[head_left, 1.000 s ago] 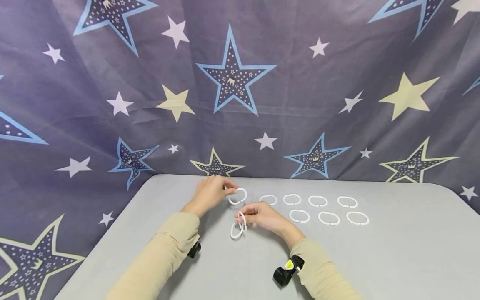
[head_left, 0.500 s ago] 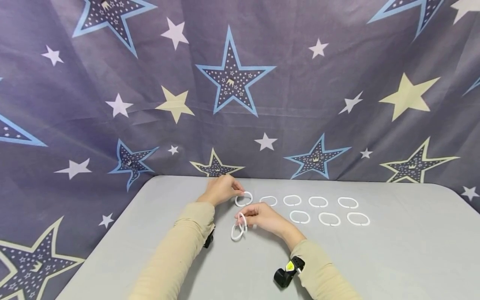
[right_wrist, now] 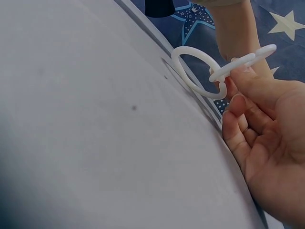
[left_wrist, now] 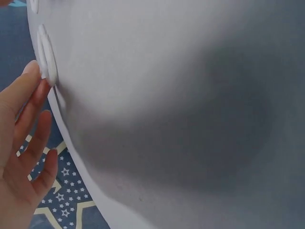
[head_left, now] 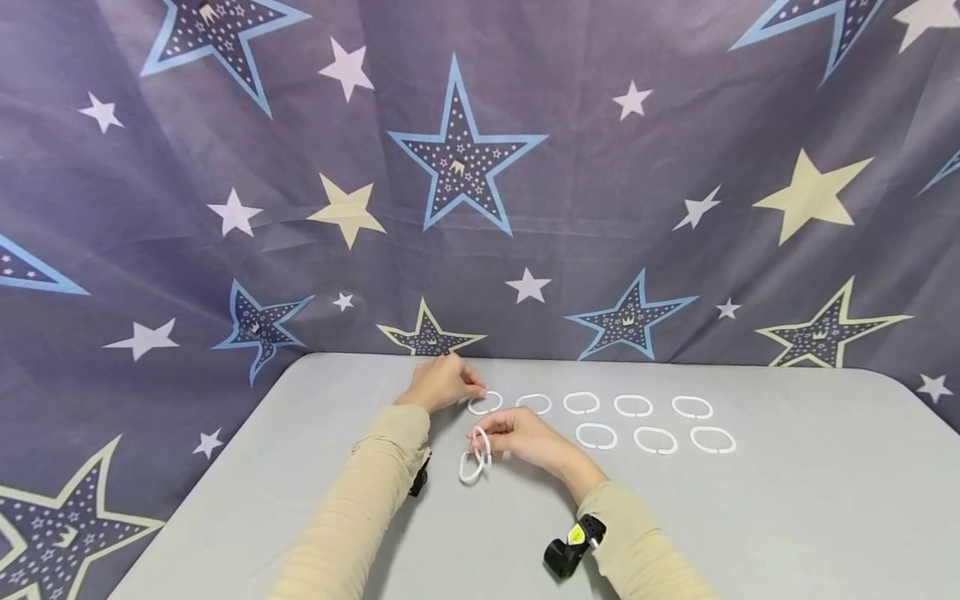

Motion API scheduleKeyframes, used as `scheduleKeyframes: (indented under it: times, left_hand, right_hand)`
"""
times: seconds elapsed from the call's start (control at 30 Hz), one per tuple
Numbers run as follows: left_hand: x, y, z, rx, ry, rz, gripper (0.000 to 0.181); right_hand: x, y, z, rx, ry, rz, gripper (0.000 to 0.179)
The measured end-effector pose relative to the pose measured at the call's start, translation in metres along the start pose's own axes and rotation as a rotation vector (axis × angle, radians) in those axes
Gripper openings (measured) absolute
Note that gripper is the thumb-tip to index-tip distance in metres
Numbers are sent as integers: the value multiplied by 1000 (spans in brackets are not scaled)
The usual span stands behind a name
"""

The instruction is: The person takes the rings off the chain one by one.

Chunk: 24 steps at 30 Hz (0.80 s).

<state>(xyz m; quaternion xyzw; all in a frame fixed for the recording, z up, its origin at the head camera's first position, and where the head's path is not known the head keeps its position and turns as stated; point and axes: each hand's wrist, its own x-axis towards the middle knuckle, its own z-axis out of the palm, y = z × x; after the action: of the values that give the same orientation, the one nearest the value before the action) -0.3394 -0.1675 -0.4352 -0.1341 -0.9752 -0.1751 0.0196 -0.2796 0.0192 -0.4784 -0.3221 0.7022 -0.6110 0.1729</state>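
My left hand (head_left: 442,383) is at the left end of the back row of white rings. Its thumb and index finger pinch the edge of a white oval split ring (left_wrist: 51,59), close over the table; the other fingers are spread loosely in the left wrist view. Nearer to me, my right hand (head_left: 528,435) holds a white split ring (right_wrist: 238,66) between thumb and fingers. A second split ring (right_wrist: 198,52) is linked through it and hangs down above the table. Part of the held ring is hidden by the fingertips.
Several more white split rings lie in two rows on the grey table (head_left: 810,500), such as a ring (head_left: 715,451) at the front right and a ring (head_left: 692,416) behind it. A star-patterned curtain (head_left: 570,217) hangs along the back edge.
My left hand has moved right and brought its ring down to the left end of the back row. My right hand keeps the linked rings in nearly the same place.
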Motion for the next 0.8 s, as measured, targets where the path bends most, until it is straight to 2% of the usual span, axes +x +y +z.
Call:
scheduleKeyframes:
  times: [0.27,0.4,0.5,0.7,0.8]
  left_hand:
    - [-9,-5,-10,-36,-40,21,13]
    - [-16,-9,-17,-98,-22,16,19]
    - [-21,-10,-21,-138,-6,41,23]
    - [-33,-15,-28,-167,12,58,26]
    - [-40,-19,-30,-230,29,63,26]
  right_hand:
    - [1,0,-1,-3,-3,2,21]
    - [1,2,-2,-10,-4,0,21]
    - [1,3,-2,-17,0,-4,21]
    - [1,3,-1,-12,-3,-9,22]
    - [2,3,-1,-11,-2,-10,22]
